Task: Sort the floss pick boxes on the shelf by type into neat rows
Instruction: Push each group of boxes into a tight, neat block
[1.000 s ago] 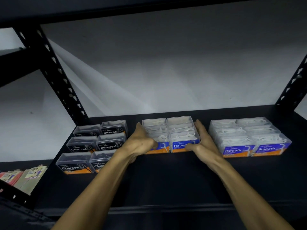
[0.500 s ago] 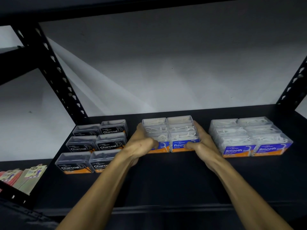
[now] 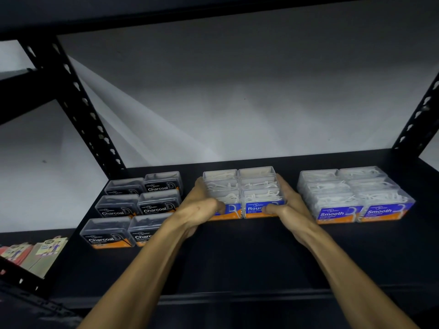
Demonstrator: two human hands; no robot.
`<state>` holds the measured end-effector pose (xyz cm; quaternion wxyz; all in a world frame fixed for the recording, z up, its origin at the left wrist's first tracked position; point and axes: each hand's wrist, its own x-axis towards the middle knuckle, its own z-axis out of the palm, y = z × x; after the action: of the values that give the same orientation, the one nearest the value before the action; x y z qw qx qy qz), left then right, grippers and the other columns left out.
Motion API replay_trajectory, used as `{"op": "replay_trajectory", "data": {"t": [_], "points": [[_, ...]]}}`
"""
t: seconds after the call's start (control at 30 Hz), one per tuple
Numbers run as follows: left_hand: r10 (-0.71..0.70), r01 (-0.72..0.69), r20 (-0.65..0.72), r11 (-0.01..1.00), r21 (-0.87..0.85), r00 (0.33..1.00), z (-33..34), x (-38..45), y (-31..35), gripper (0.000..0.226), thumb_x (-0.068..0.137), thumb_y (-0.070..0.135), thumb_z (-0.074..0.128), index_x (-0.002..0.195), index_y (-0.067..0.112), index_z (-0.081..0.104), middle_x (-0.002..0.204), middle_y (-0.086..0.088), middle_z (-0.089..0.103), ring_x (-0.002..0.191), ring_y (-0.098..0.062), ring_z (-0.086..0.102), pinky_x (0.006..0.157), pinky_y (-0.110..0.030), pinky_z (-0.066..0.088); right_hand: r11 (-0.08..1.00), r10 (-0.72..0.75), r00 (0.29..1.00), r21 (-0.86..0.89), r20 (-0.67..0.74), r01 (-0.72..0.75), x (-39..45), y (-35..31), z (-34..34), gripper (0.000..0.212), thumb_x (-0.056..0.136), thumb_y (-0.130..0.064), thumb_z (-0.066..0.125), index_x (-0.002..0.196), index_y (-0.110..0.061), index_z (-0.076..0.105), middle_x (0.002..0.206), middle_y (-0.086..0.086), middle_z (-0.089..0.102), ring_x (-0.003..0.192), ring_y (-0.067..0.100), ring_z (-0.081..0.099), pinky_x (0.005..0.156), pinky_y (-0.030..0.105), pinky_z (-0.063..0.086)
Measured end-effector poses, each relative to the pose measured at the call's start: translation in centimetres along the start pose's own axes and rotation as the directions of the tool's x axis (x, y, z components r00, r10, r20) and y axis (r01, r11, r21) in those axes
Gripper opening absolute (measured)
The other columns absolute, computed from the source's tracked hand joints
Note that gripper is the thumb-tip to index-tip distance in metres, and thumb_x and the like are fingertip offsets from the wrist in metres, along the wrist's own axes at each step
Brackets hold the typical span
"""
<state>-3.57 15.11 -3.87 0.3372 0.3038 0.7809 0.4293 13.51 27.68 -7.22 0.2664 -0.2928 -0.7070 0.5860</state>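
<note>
Three groups of clear floss pick boxes stand on the black shelf (image 3: 237,257). Black Charcoal boxes (image 3: 156,207) form two columns at the left, their rows staggered. White Round boxes (image 3: 256,184) with blue and orange labels form a tight two-column block in the middle. Smooth boxes (image 3: 351,193) form a matching block at the right. My left hand (image 3: 202,205) holds the Round block's left side, thumb curled over the front label. My right hand (image 3: 287,205) holds its right side, thumb across the front.
Black perforated uprights rise at the left (image 3: 78,110) and right (image 3: 415,119), with a grey wall behind. Another shelf board hangs overhead. Coloured card packets (image 3: 35,252) lie on a lower level at the far left. Bare shelf surface stretches in front of the boxes.
Both hands have closed in on the Round block: the thumbs now wrap over its front labels, and the block sits squeezed tighter between them.
</note>
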Motion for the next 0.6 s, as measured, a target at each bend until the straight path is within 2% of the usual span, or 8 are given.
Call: {"op": "replay_trajectory", "data": {"t": [0.23, 0.37, 0.53, 0.6], "points": [[0.003, -0.003, 0.013, 1.0, 0.016, 1.0, 0.0, -0.1, -0.3, 0.079, 0.055, 0.006, 0.072, 0.128, 0.02, 0.042, 0.116, 0.003, 0.062, 0.108, -0.015, 0.06, 0.096, -0.04, 0.052, 1.0, 0.005, 1.0, -0.002, 0.001, -0.005, -0.3, 0.1, 0.0, 0.07, 0.073, 0.009, 0.064, 0.106, -0.051, 0.05, 0.107, -0.015, 0.068, 0.098, 0.001, 0.064, 0.083, 0.02, 0.049], [0.002, -0.002, 0.018, 1.0, 0.021, 1.0, 0.0, 0.0, -0.4, 0.081, 0.052, 0.009, 0.072, 0.127, 0.021, 0.043, 0.116, 0.003, 0.063, 0.107, -0.015, 0.061, 0.096, -0.04, 0.052, 1.0, 0.009, 1.0, 0.005, 0.001, -0.009, -0.6, 0.3, 0.0, 0.072, 0.073, 0.009, 0.064, 0.111, -0.05, 0.048, 0.109, -0.015, 0.068, 0.1, 0.001, 0.064, 0.083, 0.019, 0.047], [0.023, -0.023, 0.027, 1.0, 0.009, 0.999, 0.0, -0.1, -0.8, 0.081, 0.052, 0.006, 0.071, 0.128, 0.021, 0.045, 0.115, 0.004, 0.065, 0.108, -0.015, 0.062, 0.096, -0.04, 0.052, 1.0, 0.001, 1.0, 0.02, -0.001, -0.001, -1.1, 0.2, 0.2, 0.073, 0.073, 0.011, 0.063, 0.11, -0.051, 0.05, 0.107, -0.017, 0.068, 0.099, -0.001, 0.064, 0.077, 0.013, 0.048], [0.023, -0.024, 0.027, 1.0, 0.006, 0.999, 0.0, -0.2, -0.8, 0.082, 0.053, 0.006, 0.071, 0.128, 0.021, 0.044, 0.115, 0.004, 0.064, 0.108, -0.015, 0.062, 0.096, -0.039, 0.052, 1.0, 0.004, 1.0, 0.02, -0.003, -0.004, -1.1, 0.2, 0.2, 0.072, 0.073, 0.011, 0.063, 0.11, -0.05, 0.05, 0.109, -0.017, 0.068, 0.101, 0.0, 0.064, 0.08, 0.016, 0.047]]}}
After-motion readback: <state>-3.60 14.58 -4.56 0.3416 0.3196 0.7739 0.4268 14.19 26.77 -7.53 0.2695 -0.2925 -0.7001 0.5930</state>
